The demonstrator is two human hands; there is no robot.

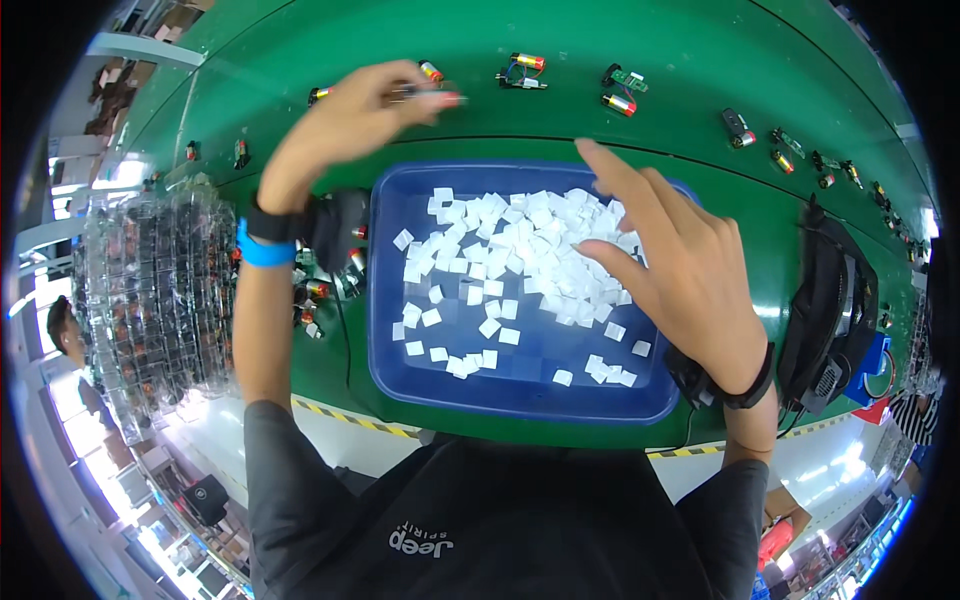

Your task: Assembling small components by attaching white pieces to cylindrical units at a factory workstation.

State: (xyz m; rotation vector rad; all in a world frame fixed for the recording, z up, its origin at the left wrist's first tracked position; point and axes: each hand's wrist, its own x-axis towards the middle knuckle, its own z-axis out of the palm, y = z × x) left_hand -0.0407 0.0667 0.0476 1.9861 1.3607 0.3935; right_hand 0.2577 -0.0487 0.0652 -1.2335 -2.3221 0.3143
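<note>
My left hand (360, 110) is over the far part of the green bench, its fingers closed on a small battery assembly. The battery's red end (447, 101) sticks out past the fingertips, smeared by motion. Just beyond lies another red-and-gold cylindrical battery (430, 70). My right hand (690, 260) hangs over the right side of a blue plastic tray (530, 398), thumb and fingers apart, with nothing seen between them. In the tray lies a loose heap of small white square pads (560, 240), with several scattered singly toward the near side.
More batteries wired to small circuit boards (522, 72) lie in a row along the bench (400, 30). Clear compartment trays (160, 300) are stacked at left. A black bag (835, 290) and blue box (868, 368) are at right. A person (68, 330) is far left.
</note>
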